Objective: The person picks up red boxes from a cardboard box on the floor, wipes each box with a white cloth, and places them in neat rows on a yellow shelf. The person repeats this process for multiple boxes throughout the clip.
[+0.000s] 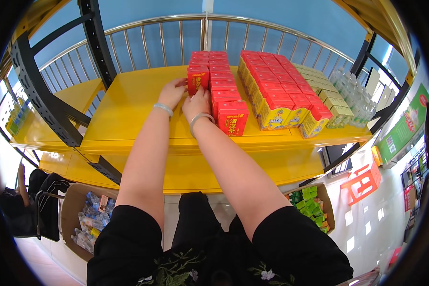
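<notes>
Both hands are at the front of a left row of red drink cartons on a yellow metal shelf point(139, 107). My left hand point(172, 93) has its fingertips at the left side of the front red carton point(198, 79). My right hand point(198, 103) touches the lower front and right of that carton, its fingers partly hiding it. Whether either hand bears the carton's weight is unclear. Beside it, a longer row of matching red cartons point(232, 119) reaches nearer the shelf's front edge. Each wrist wears a pale bangle.
Yellow-and-red cartons point(277, 116), pale green cartons point(338, 112) and clear bottles point(357, 98) stand to the right. A black upright point(44, 89) rises at left. Below are boxes of bottles point(71, 214) and green cartons point(325, 200), a red stool point(361, 186), and a seated person point(14, 211).
</notes>
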